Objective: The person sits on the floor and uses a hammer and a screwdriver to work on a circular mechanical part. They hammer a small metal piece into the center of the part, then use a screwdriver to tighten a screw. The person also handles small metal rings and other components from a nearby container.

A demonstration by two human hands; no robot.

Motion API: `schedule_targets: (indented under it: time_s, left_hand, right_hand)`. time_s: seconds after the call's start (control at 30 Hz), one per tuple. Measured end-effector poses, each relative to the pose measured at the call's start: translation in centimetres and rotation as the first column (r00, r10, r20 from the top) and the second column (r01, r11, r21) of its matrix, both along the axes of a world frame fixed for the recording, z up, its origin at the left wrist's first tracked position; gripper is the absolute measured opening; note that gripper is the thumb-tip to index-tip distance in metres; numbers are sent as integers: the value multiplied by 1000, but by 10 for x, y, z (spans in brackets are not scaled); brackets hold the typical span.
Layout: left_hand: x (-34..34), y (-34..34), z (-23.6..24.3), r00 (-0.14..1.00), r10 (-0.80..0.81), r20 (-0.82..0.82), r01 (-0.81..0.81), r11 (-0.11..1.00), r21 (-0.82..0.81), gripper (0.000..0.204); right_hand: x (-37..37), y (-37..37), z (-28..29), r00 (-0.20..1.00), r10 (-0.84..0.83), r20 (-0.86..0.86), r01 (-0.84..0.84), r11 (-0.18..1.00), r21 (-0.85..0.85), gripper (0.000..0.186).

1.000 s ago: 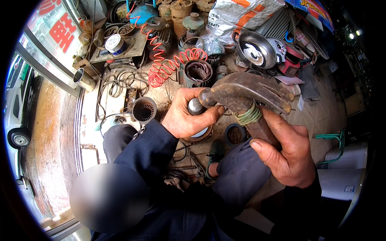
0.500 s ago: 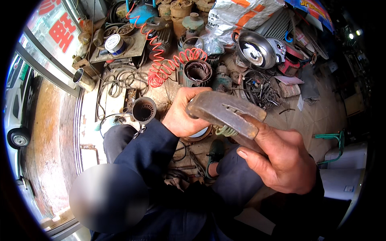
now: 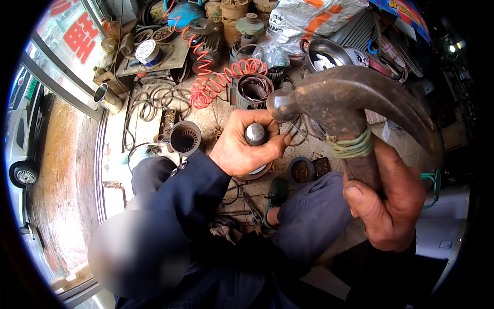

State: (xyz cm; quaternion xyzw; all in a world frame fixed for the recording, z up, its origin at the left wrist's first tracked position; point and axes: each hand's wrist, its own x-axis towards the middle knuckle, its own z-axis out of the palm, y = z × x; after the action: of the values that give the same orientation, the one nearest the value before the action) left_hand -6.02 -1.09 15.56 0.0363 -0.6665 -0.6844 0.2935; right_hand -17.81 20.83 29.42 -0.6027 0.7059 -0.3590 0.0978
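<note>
My left hand (image 3: 235, 153) is closed round an upright metal rod, whose rounded silver top (image 3: 255, 134) shows above thumb and fingers. A round workpiece (image 3: 256, 174) lies below this hand, mostly hidden by it. My right hand (image 3: 389, 205) grips a rusty claw hammer (image 3: 334, 92) by its handle, which has green binding (image 3: 349, 144) wound below the head. The hammer's round face is above and just right of the rod's top, apart from it, with the claw pointing right.
Around me are a red coiled hose (image 3: 203, 95), motor housings (image 3: 185, 138), black cables (image 3: 157, 105), a small dark bowl (image 3: 301, 170), a steel pan (image 3: 321, 56), a white sack (image 3: 303, 18) and a metal cylinder (image 3: 105, 98). A glass doorway (image 3: 72, 36) is at left.
Half a second ago the hammer head was down over the rod's top, hiding it. It has since lifted and moved right with my right hand, uncovering the top. My left hand barely moved.
</note>
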Motion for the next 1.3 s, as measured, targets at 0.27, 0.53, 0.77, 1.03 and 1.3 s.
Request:
schedule_targets:
  time_s: [0.27, 0.53, 0.77, 1.03, 1.3]
  left_hand:
    - [2, 7, -2, 1000, 20, 23, -21, 999, 46, 21]
    - [-1, -3, -5, 997, -15, 80, 34, 970, -243, 6]
    - [3, 4, 5, 999, 21, -28, -23, 999, -39, 20]
    - [14, -10, 5, 999, 36, 10, -36, 996, -78, 25]
    - [7, -4, 6, 998, 30, 63, -26, 998, -61, 25]
  right_hand:
    - [-1, -5, -2, 998, 40, -58, -43, 998, -40, 57]
    - [16, -4, -2, 982, 132, -138, -111, 982, 150, 61]
    - [9, 9, 8, 992, -7, -122, 3, 999, -35, 63]
    - [3, 13, 0, 996, -87, 33, 86, 995, 48, 60]
    - [4, 13, -1, 994, -86, 63, 80, 993, 91, 58]
